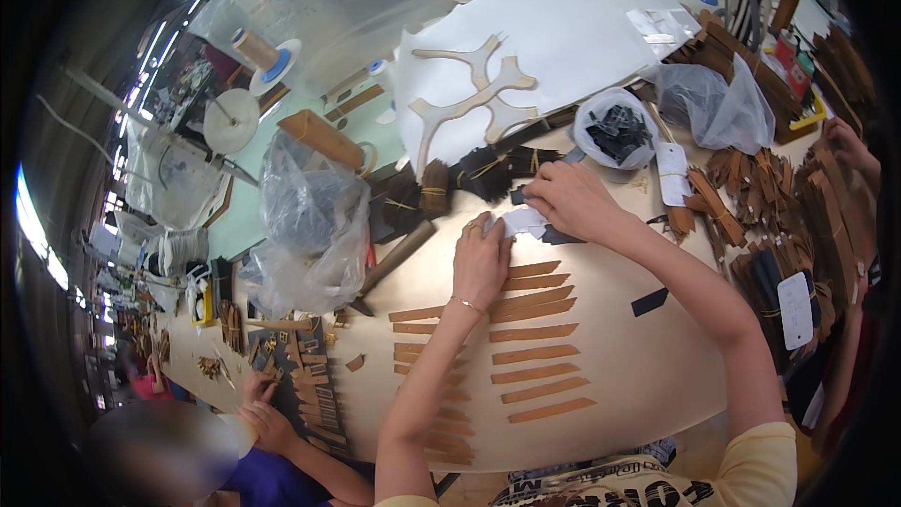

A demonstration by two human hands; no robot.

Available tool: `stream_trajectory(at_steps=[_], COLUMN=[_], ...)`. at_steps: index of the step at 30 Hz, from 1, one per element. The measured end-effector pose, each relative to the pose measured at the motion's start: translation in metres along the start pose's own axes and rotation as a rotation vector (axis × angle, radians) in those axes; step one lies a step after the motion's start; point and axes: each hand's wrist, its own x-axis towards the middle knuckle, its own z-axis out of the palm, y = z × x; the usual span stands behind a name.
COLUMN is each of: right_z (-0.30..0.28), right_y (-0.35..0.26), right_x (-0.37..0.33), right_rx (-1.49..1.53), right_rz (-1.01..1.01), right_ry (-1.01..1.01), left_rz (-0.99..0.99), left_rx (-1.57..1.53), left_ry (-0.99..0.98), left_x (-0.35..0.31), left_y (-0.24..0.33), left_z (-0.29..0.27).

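Observation:
My left hand (481, 258) reaches the middle of the table, its bent fingers closed at the left edge of a small white piece (524, 222), paper or card by its look. Just right of it, my right hand (574, 195) pinches a small black piece (518, 196) above the white one. Another dark piece (560, 237) lies partly under the white piece. Below my hands, brown leather strips (541, 353) with pointed ends lie in a column, one above another. My left forearm partly covers a second column of strips (418, 328). A lone black strip (649, 302) rests to the right.
A hammer (399, 258) lies left of my hands, beside a clear plastic bag (314, 216). Behind are dark bundles (483, 172) and a white bowl (616, 128) of black pieces. Leather bundles (812, 216) crowd the right side. Co-workers' hands (267, 418) work at the left; another hand (849, 145) is far right.

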Motion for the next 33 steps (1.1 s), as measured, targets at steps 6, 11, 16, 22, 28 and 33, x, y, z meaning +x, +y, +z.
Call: stream_trajectory(at_steps=[6,11,16,22,28,33], right_z=[0.033,0.025,-0.054,-0.077,-0.060,-0.051], right_y=[-0.027,-0.022,0.028,0.061,0.069,0.067], right_x=[0.047,0.046,0.014,-0.015,0.000,0.011], right_rx=[0.041,-0.061,-0.406,-0.567,-0.752,-0.899], right_rz=[-0.041,0.010,0.334,0.220,0.156,0.027], right_ry=[0.099,0.165,0.142,0.029,-0.051,-0.151], left_rz=[-0.105,-0.126,-0.109,0.056,0.184,0.335], left_rx=[-0.173,-0.198,-0.231,-0.315,-0.342,-0.188], left_ry=[0.299,0.324,0.248,0.162,0.063,0.056], left_x=[-0.007,-0.018,-0.027,-0.003,0.021,0.070], left_y=[-0.021,-0.045,-0.036,0.013,0.057,0.069], left_z=[-0.025,-0.054,-0.057,-0.041,-0.027,0.000])
